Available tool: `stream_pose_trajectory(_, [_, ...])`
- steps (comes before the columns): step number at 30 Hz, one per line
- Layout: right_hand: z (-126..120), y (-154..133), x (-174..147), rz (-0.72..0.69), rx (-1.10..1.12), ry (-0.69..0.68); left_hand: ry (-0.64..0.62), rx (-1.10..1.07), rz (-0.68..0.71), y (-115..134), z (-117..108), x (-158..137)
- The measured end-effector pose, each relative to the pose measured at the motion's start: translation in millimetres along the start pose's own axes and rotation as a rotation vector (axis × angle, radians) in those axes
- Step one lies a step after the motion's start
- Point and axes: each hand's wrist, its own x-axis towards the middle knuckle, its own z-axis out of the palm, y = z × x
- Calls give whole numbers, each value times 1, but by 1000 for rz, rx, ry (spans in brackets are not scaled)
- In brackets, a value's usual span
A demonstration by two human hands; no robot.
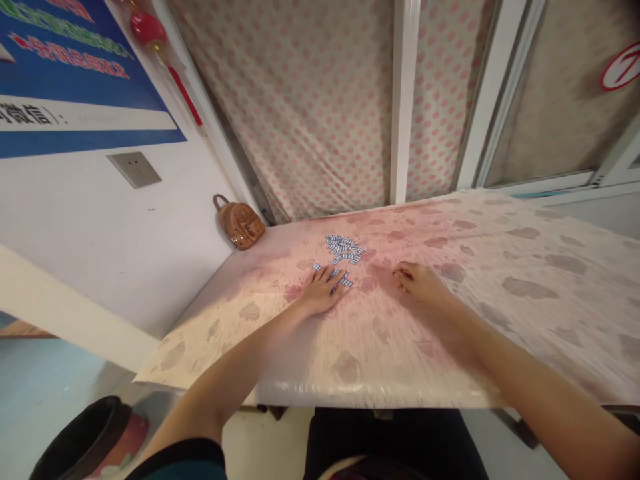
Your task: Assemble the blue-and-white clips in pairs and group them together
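Note:
Small blue-and-white striped rectangular pieces (pixel 345 248) lie in a loose pile near the middle of the table. A few more striped pieces (pixel 346 283) lie apart from it, nearer to me. My left hand (pixel 321 293) rests palm down with fingers spread, touching or partly covering some of those nearer pieces. To the right of the pile, my right hand (pixel 417 281) is held over the tablecloth with its fingers curled together. Whether a small thing is pinched in them cannot be made out.
A patterned, shiny cloth covers the table (pixel 500 320). A brown backpack-shaped bag (pixel 242 224) stands at the back left against the wall. Behind the table hangs a dotted curtain (pixel 310 120). A dark-rimmed bin (pixel 90 440) is on the floor at the lower left.

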Motion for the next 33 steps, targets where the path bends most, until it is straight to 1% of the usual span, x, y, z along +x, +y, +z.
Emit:
stream_pose_trajectory(3, [-1,-1,-1,22,-4,1,18,1,23,-19,-4,1])
stream_pose_trajectory(5, [0,-3,-3,33,-15,1,39,2,10,-34,-8,12])
stream_pose_trajectory(7, [2,-7,-4,29,-53,12,70,-2,-31,-47,-14,33])
stream_pose_trajectory(10, [6,-13,-7,62,-189,47,100,-25,-78,-61,-23,80])
stream_pose_trajectory(12, [9,-16,-8,88,-229,57,109,-53,-82,-63,-26,116])
stream_pose_trajectory(13, [10,-17,-9,103,-232,37,118,-68,-86,-62,-27,133])
stream_pose_trajectory(15, [11,-19,-10,132,-231,27,112,-91,-92,-57,-24,160])
stream_pose_trajectory(17, [11,-22,-11,158,-223,12,93,-69,-92,-50,-19,177])
stream_pose_trajectory(18, [11,-23,-11,174,-218,-1,85,-44,-86,-47,-16,181])
stream_pose_trajectory(21, [11,-26,-10,221,-212,-36,19,13,-27,-38,-8,177])
stream_pose_trajectory(24, [13,-28,-10,225,-207,-64,-45,32,94,-30,-5,155])
stream_pose_trajectory(29, [11,-28,-10,194,-180,-96,-56,76,222,-12,-6,99])
stream_pose_trajectory(33, [6,-27,-12,151,-173,-138,-103,90,207,-5,-15,46])
